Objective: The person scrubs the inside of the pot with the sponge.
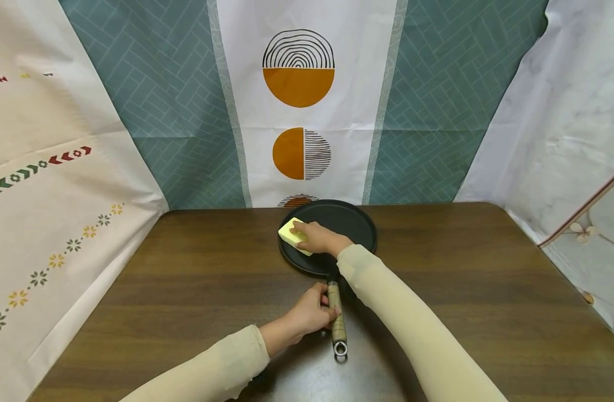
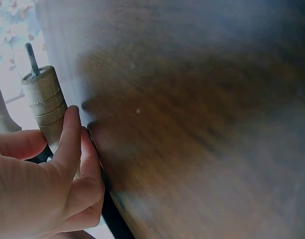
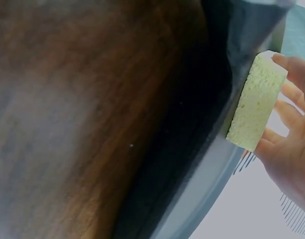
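Note:
A round black frying pan (image 1: pixel 344 218) lies on the wooden table, its wooden handle (image 1: pixel 335 312) pointing toward me and ending in a metal ring. My left hand (image 1: pixel 309 312) grips that handle between thumb and fingers; the left wrist view shows the handle (image 2: pixel 45 99) from its end, with the left hand (image 2: pixel 48 184) around it. On the left part of the pan's surface, my right hand (image 1: pixel 319 237) holds a pale yellow sponge (image 1: pixel 291 234). In the right wrist view the porous sponge (image 3: pixel 256 102) is pinched by the right hand (image 3: pixel 291 129), its face against the pan.
The brown wooden table (image 1: pixel 201 268) extends to both sides of the pan. Behind it hangs a patterned cloth (image 1: pixel 307 117), close to the pan's far rim. More cloth hangs on the left (image 1: pixel 60 223) and right (image 1: pixel 578 167).

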Tool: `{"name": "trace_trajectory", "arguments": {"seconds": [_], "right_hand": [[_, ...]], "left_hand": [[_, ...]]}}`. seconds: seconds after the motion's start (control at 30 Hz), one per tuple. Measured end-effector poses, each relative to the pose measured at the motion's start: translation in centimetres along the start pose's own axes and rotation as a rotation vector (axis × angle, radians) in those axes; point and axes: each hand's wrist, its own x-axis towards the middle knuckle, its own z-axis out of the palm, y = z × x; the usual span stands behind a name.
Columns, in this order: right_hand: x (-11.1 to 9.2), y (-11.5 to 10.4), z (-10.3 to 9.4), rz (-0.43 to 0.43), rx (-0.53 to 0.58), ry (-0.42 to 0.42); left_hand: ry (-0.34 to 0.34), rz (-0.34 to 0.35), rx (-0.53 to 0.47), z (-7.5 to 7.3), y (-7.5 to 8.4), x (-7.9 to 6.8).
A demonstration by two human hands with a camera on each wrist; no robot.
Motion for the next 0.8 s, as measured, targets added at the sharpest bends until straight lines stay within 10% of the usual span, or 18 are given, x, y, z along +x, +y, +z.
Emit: {"name": "trace_trajectory", "arguments": {"seconds": [0.8], "right_hand": [[1.6,0.7,-0.8,0.102,-0.002,0.011]], "left_hand": [[0.002,0.028,0.018,-0.1,-0.1,-0.1]]}}
